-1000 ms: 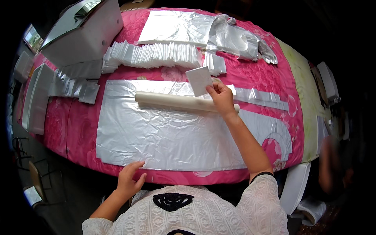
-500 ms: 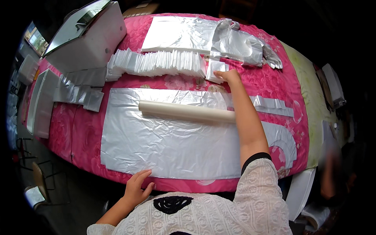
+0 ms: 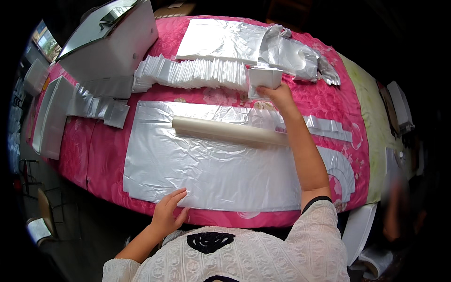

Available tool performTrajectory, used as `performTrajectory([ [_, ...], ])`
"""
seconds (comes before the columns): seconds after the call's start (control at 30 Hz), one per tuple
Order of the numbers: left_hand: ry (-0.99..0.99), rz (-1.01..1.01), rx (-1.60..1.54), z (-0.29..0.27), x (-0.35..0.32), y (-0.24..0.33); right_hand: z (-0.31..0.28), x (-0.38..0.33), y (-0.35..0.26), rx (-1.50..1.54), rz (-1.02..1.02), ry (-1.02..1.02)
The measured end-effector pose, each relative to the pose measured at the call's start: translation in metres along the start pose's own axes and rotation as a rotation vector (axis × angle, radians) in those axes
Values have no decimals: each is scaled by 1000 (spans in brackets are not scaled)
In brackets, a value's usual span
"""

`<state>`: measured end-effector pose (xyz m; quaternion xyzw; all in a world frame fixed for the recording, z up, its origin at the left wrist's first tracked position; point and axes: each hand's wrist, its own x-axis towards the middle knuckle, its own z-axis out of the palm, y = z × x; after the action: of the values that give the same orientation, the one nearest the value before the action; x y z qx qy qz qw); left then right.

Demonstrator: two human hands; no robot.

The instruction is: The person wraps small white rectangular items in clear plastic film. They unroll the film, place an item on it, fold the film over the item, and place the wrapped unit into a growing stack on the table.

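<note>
My right hand (image 3: 276,95) reaches across to the far side and grips a folded plastic bag (image 3: 264,76), a flat whitish square tilted up at the right end of a long row of folded bags (image 3: 202,74). My left hand (image 3: 170,210) is open at the near edge of a flat stack of silvery plastic bags (image 3: 225,181), its fingers apart and the fingertips at the stack's edge. A pale roller-like tube (image 3: 225,131) lies across that stack, its right end hidden behind my right forearm. Curved handle cut-outs (image 3: 345,175) show at the stack's right end.
Another stack of silvery bags (image 3: 216,40) lies at the far side, with a crumpled part (image 3: 293,56) on its right. To the left stand a big white box (image 3: 112,47), a clear bin (image 3: 49,120) and more folded bags (image 3: 115,113). A pink patterned cloth (image 3: 103,160) covers the table.
My right hand has tipped the folded bag up from lying flat to a raised tilt. The left hand stays near the stack's edge, and the whole view has shifted slightly.
</note>
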<state>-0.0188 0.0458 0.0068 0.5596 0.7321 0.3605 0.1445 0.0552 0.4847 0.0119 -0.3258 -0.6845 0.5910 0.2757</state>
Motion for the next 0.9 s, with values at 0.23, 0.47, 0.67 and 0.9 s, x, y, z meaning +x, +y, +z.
performTrajectory([
  [0.23, 155, -1, -399, 42, 61, 0, 79, -186, -9, -74, -168, -311],
  [0.47, 181, 59, -588, 97, 64, -4, 97, -230, 34, -257, -280, -208],
  [0.67, 252, 82, -500, 108, 63, 0, 97, -234, 31, -160, -250, -260],
  [0.9, 165, 154, -269, 101, 66, 1, 80, -227, 35, -338, -330, -291],
])
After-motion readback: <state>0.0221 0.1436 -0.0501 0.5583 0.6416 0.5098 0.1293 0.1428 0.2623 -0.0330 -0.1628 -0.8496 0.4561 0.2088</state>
